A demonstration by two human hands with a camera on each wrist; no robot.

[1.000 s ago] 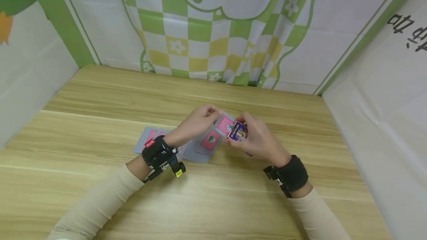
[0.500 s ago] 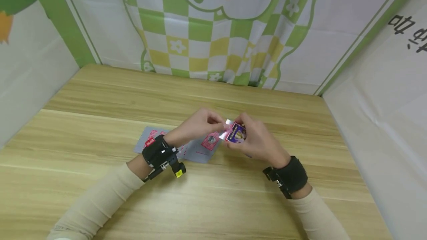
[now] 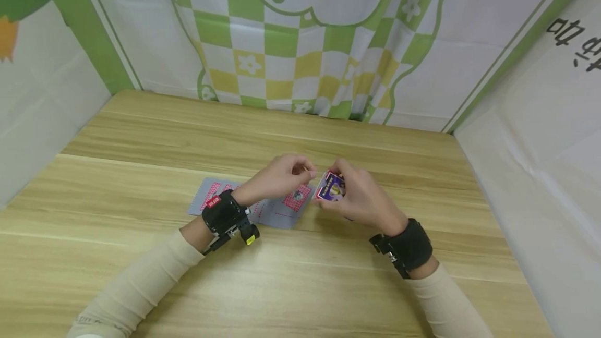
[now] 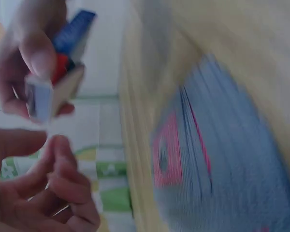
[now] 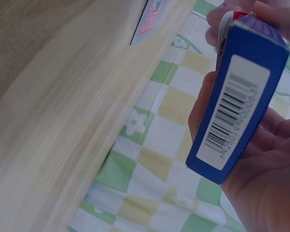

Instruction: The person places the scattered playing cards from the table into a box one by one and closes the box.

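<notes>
My right hand [image 3: 368, 197] holds a small blue-purple playing card box [image 3: 334, 188] by its edges, above the wooden table. One end of the box, with a white and red edge, faces my left hand [image 3: 284, 173]. The left fingers are curled, the thumb and index tips close together just short of that end; nothing shows between them. Below the left hand and wrist, a spread of playing cards [image 3: 297, 198] lies face down, with red checkered backs and pale borders. The right wrist view shows the barcode [image 5: 234, 111] on the box's blue side.
The wooden table [image 3: 300, 286] reaches back to a green, white and yellow checkered curtain [image 3: 281, 61]. White fabric walls [image 3: 540, 145] stand at both sides. Each wrist wears a black strapped camera [image 3: 410, 244].
A red-backed card that stuck out between the hands slid toward the box and is out of sight now. The left hand shifted slightly to the right; the right hand barely moved.
</notes>
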